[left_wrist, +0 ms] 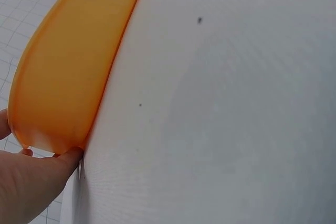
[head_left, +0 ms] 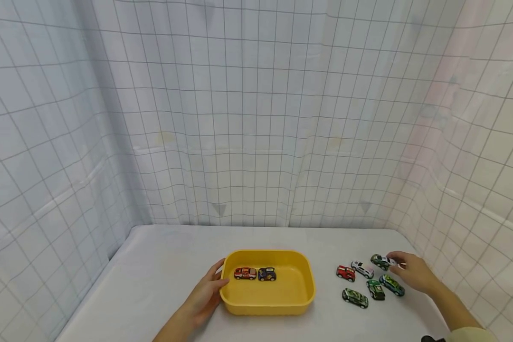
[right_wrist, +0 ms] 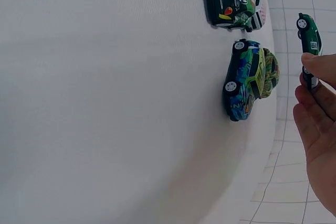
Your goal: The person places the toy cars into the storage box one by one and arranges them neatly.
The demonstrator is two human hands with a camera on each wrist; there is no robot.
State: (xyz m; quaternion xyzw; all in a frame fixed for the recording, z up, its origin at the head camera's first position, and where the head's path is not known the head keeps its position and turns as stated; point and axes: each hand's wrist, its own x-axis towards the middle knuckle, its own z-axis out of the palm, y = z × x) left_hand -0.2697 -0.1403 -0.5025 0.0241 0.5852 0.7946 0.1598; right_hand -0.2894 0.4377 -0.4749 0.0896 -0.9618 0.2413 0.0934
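A yellow tray point(head_left: 308, 285) sits mid-table and holds an orange-red toy car point(head_left: 245, 273) and a blue toy car point(head_left: 267, 274). My left hand point(head_left: 219, 275) rests against the tray's left wall point(left_wrist: 63, 77), a finger point(left_wrist: 65, 161) touching its lower edge. My right hand point(head_left: 395, 262) pinches a green and white toy car point(head_left: 381, 261) at the far end of a group of cars. In the right wrist view that car point(right_wrist: 308, 35) shows at my fingertips point(right_wrist: 315, 66).
Loose cars lie right of the tray: a red one point(head_left: 346, 272), a white one point(head_left: 362, 269), a green one point(head_left: 355, 297), a dark green one point(head_left: 375, 289) and a blue-green one point(head_left: 391, 284). Grid-patterned curtains enclose the white table point(head_left: 162, 266) on three sides.
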